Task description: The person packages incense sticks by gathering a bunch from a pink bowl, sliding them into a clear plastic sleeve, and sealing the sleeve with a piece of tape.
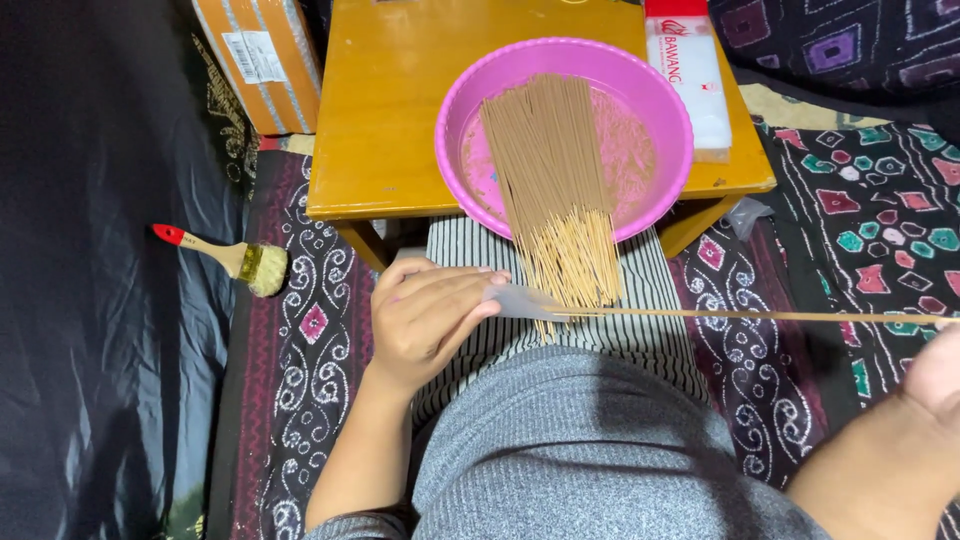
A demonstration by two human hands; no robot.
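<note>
My left hand (425,315) pinches a small pale translucent strip (520,300) over my lap, its fingers closed on one end of a long thin stick (760,315). That stick runs level to the right, where my right hand (935,375) holds its far end at the frame's edge. Just beyond my hands, a bundle of brown incense sticks (555,180) lies in a pink round basin (455,120), their bare ends hanging over the near rim.
The basin sits on a low yellow wooden table (385,110), beside a white and red box (690,80). A paintbrush with a red-tipped handle (235,258) lies on the patterned mat at left. A cardboard box (262,60) stands behind it.
</note>
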